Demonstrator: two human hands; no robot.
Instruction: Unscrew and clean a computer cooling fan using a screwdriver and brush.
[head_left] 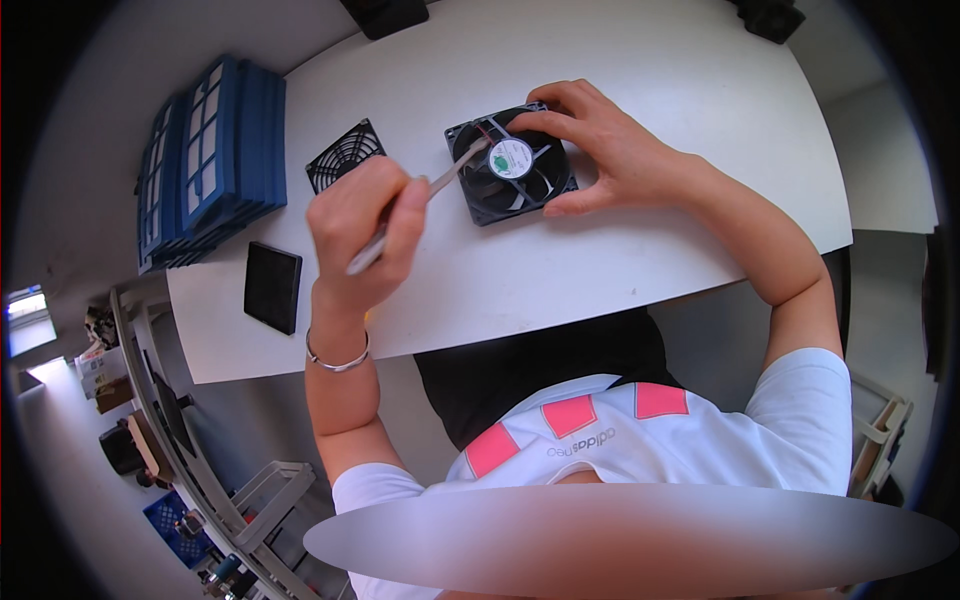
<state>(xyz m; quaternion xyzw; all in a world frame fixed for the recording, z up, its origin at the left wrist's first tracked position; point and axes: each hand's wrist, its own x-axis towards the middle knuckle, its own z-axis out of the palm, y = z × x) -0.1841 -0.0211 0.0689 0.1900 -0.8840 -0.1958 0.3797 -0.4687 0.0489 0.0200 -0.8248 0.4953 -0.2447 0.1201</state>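
A square black cooling fan (pixel 511 158) with a round white label on its hub lies on the white table. My right hand (pixel 625 150) grips its frame, fingers at the far edge and thumb at the near right corner. Closed in my left hand (pixel 362 225) is a slim grey-handled tool (pixel 444 181), held slantwise with its far end at the fan blades left of the hub. That end is too small to make out the tool's kind. Just beyond my left hand a black fan grille (pixel 346 153) with concentric rings is partly covered by it.
Blue framed panels (pixel 232 140) stand stacked at the table's left end. A flat black square piece (pixel 272 287) lies near the left front edge of the white table (pixel 560 275). Dark objects (pixel 385 14) sit at the far edge. Shelving (pixel 275 500) stands at lower left.
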